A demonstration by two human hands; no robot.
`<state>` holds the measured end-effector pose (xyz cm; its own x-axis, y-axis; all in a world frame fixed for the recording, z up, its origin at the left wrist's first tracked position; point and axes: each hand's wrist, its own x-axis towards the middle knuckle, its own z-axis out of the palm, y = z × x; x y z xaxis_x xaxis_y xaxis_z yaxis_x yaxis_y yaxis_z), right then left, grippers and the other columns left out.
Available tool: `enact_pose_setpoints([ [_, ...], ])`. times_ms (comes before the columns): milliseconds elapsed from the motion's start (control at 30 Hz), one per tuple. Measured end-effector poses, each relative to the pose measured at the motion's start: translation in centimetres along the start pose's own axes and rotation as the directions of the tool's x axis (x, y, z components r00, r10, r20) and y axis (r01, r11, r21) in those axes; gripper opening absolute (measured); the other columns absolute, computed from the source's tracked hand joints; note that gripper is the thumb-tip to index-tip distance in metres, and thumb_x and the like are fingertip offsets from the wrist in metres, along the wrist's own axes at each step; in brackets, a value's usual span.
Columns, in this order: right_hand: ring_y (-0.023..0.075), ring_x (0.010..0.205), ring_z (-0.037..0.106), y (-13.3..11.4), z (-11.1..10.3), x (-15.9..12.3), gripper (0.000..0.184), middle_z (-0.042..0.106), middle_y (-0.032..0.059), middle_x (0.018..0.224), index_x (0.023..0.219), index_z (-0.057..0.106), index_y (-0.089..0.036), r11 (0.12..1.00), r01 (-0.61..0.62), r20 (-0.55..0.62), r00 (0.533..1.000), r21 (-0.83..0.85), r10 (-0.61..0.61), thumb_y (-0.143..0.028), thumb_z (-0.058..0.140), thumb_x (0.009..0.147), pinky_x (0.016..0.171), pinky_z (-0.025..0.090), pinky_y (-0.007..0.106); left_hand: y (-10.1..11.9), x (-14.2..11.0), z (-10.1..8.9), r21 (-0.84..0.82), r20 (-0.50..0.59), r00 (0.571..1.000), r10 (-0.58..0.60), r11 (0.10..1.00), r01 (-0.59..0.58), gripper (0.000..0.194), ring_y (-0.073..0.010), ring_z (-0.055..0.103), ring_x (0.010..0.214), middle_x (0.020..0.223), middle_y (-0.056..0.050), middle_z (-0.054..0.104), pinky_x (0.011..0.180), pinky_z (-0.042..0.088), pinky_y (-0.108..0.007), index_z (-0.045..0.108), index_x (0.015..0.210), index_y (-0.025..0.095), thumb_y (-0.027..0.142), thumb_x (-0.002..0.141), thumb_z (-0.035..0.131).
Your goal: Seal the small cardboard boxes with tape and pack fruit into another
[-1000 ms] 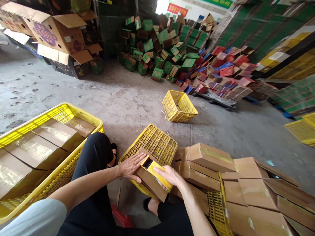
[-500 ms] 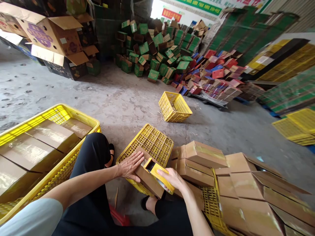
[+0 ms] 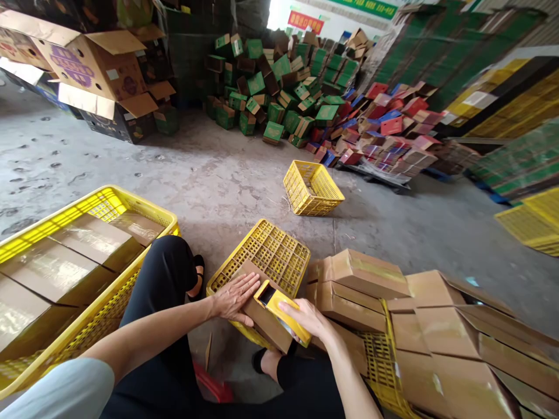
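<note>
Taped boxes (image 3: pixel 55 267) already lay in the long crate (image 3: pixel 168 220), while the box (image 3: pixel 265 322) on the upturned crate (image 3: pixel 282 256) seemed only partly taped, the left hand (image 3: pixel 236 295) spread flat on it, the right hand (image 3: pixel 304 317) gripping a tape dispenser (image 3: pixel 276 304), with stacked boxes (image 3: pixel 371 278) nearby.

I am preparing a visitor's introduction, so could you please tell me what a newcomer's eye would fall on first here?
Probably the yellow tape dispenser in the right hand, over a cardboard box on an upturned yellow crate, with the left hand flat on the box. Next, the tumbled green boxes at the back.
</note>
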<state>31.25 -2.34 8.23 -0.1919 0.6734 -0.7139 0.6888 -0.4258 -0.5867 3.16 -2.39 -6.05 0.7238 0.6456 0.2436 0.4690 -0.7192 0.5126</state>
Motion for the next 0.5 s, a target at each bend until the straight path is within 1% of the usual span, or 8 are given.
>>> enact_pose_setpoints([
  [133, 0.0197, 0.047, 0.069, 0.5, -0.4, -0.1, 0.049, 0.071, 0.0042, 0.057, 0.090, 0.066, -0.018, 1.000, 0.015, 0.034, 0.999, -0.015, -0.014, -0.067, 0.060, 0.090, 0.041, 0.053, 0.023, 0.1, 0.2, -0.4, 0.000, 0.031, 0.999, -0.009, 1.000, 0.009, 0.124, -0.0388, 0.019, 0.160, 0.172, -0.022, 0.016, 0.131, 0.013, -0.050, 0.009, 0.170, 0.012, 0.090, 0.084, 0.051],
  [200, 0.0196, 0.046, 0.068, 0.9, -0.6, -0.2, 0.053, 0.071, 0.0051, 0.057, 0.090, 0.066, -0.017, 0.999, 0.029, 0.052, 0.998, -0.027, -0.028, -0.069, 0.058, 0.091, 0.042, 0.054, 0.024, 0.1, 0.2, -0.5, -0.012, 0.027, 1.000, -0.008, 1.000, 0.008, 0.124, -0.0389, 0.019, 0.160, 0.172, -0.022, 0.016, 0.131, 0.014, -0.050, 0.009, 0.170, 0.013, 0.090, 0.083, 0.052],
  [333, 0.0202, 0.048, 0.069, 1.6, -0.7, -0.5, 0.057, 0.072, 0.0067, 0.060, 0.091, 0.067, -0.017, 0.999, 0.039, 0.050, 0.998, -0.035, -0.037, -0.072, 0.056, 0.091, 0.043, 0.055, 0.025, 0.0, 0.1, -0.5, -0.003, 0.010, 1.000, 0.006, 1.000, -0.006, 0.124, -0.0390, 0.017, 0.160, 0.172, -0.022, 0.016, 0.131, 0.014, -0.050, 0.007, 0.170, 0.013, 0.088, 0.084, 0.055],
  [500, 0.0201, 0.052, 0.071, 2.2, -0.7, -0.5, 0.052, 0.072, 0.0046, 0.062, 0.097, 0.064, -0.017, 1.000, 0.020, 0.049, 0.999, -0.024, -0.019, -0.068, 0.057, 0.091, 0.046, 0.056, 0.026, -0.1, 0.1, -0.6, 0.048, 0.023, 0.999, 0.032, 0.998, -0.033, 0.126, -0.0400, 0.018, 0.159, 0.171, -0.025, 0.016, 0.130, 0.018, -0.052, 0.005, 0.169, 0.010, 0.090, 0.084, 0.052],
])
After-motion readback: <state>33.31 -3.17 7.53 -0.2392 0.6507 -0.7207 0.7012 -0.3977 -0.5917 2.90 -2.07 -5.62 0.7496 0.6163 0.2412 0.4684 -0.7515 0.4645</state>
